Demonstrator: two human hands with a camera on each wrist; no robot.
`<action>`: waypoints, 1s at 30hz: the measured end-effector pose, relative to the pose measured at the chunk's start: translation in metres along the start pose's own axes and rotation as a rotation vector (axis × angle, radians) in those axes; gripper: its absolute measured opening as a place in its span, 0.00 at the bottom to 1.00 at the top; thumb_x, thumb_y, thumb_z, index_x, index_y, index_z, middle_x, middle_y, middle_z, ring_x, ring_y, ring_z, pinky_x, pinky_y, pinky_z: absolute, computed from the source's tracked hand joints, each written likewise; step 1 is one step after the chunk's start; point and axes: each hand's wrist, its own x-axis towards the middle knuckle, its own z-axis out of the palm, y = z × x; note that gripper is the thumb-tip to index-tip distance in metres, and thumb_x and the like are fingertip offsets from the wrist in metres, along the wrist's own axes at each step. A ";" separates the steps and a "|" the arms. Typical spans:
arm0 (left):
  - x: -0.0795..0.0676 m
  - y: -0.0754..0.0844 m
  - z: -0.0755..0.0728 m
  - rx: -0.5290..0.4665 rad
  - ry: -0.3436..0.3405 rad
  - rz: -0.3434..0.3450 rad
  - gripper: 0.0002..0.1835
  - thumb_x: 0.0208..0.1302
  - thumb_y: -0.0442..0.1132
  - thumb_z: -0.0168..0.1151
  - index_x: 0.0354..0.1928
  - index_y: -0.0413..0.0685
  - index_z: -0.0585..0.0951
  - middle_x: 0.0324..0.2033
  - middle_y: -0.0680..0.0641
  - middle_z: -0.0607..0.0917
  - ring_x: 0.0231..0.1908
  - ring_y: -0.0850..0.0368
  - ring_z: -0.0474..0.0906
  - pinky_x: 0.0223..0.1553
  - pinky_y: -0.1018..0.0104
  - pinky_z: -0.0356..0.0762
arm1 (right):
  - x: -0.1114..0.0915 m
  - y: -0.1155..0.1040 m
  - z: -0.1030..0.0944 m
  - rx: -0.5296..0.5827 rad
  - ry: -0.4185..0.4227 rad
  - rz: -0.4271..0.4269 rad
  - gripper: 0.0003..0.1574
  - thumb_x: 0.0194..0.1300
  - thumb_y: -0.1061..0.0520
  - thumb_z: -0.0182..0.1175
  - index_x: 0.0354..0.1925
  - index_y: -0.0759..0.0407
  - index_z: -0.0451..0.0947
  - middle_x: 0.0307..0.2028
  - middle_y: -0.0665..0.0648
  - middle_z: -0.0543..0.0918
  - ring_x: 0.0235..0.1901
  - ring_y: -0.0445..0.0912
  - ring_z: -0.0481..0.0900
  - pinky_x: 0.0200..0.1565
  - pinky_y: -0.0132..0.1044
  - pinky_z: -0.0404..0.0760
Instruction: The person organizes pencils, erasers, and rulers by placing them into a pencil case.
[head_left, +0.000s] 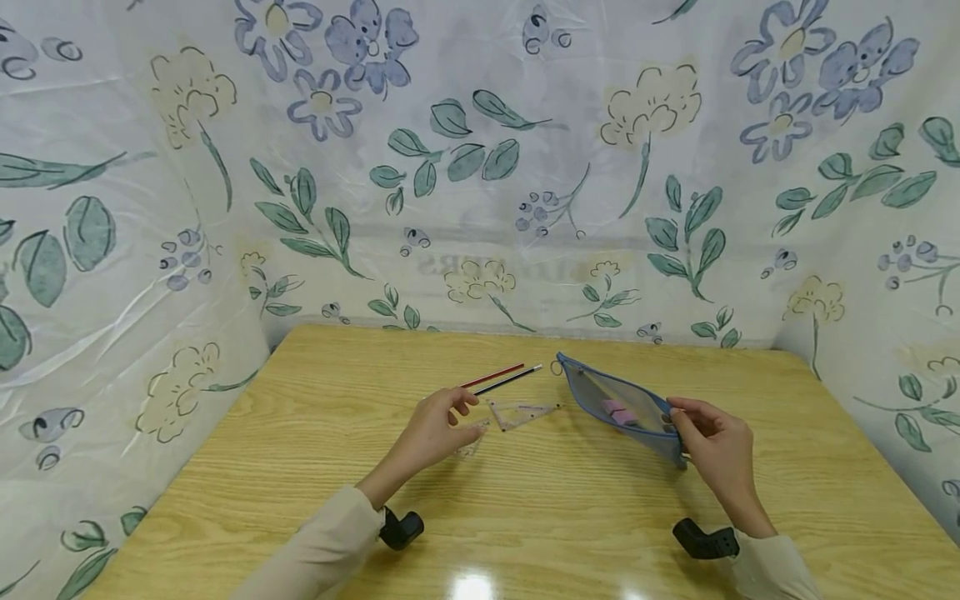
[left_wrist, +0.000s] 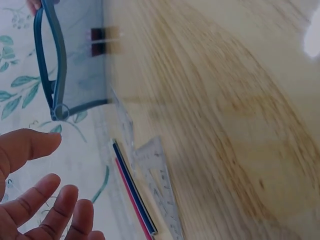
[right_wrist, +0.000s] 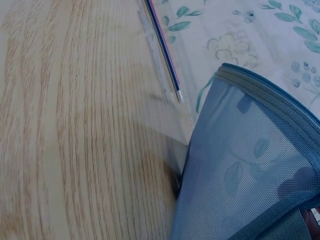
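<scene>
My right hand [head_left: 720,446] pinches the rim of a blue mesh zip pouch [head_left: 656,442] at its right end. The pouch's mouth gapes, and pink blocks [head_left: 619,412], perhaps erasers, show inside. In the right wrist view the mesh pouch [right_wrist: 240,150] fills the lower right, and little of that hand shows. My left hand [head_left: 438,429] hovers left of the pouch; in the left wrist view its fingers are spread and loosely bent, holding nothing. Near it lie a clear triangular set square [head_left: 517,406] and another clear set square [left_wrist: 160,185], partly hidden by the hand in the head view.
Behind the set squares, a red pencil [head_left: 495,375] and a dark blue pencil [head_left: 510,379] lie side by side. The wood-grain table [head_left: 337,375] meets a flowered cloth backdrop [head_left: 480,208] at the back and sides. Each wrist wears a black camera mount [head_left: 402,531].
</scene>
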 end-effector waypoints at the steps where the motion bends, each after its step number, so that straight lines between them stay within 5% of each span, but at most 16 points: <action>1: 0.000 -0.001 -0.001 0.010 -0.005 -0.002 0.18 0.58 0.35 0.69 0.50 0.40 0.80 0.40 0.42 0.78 0.35 0.51 0.73 0.38 0.55 0.74 | 0.000 0.000 0.000 0.002 0.001 -0.004 0.09 0.65 0.65 0.62 0.43 0.66 0.85 0.33 0.64 0.86 0.26 0.35 0.81 0.21 0.27 0.76; 18: -0.003 -0.011 0.001 0.294 -0.086 0.000 0.21 0.56 0.43 0.71 0.48 0.41 0.78 0.40 0.44 0.74 0.38 0.49 0.69 0.35 0.55 0.69 | 0.001 0.005 0.003 0.009 0.033 -0.028 0.08 0.65 0.65 0.62 0.41 0.66 0.85 0.31 0.60 0.86 0.26 0.35 0.81 0.23 0.26 0.76; 26: -0.006 -0.013 0.006 0.348 -0.150 -0.065 0.26 0.55 0.45 0.72 0.53 0.41 0.76 0.45 0.43 0.69 0.43 0.45 0.65 0.47 0.44 0.64 | 0.000 0.008 0.003 -0.012 0.012 -0.015 0.09 0.64 0.66 0.63 0.43 0.66 0.85 0.33 0.63 0.86 0.27 0.34 0.80 0.25 0.25 0.75; 30: -0.006 -0.015 0.008 0.368 -0.172 -0.054 0.27 0.55 0.46 0.72 0.53 0.40 0.74 0.44 0.43 0.68 0.41 0.45 0.63 0.45 0.45 0.63 | 0.000 0.009 0.001 -0.026 0.017 -0.021 0.09 0.64 0.67 0.62 0.43 0.66 0.85 0.33 0.63 0.86 0.27 0.33 0.80 0.24 0.25 0.75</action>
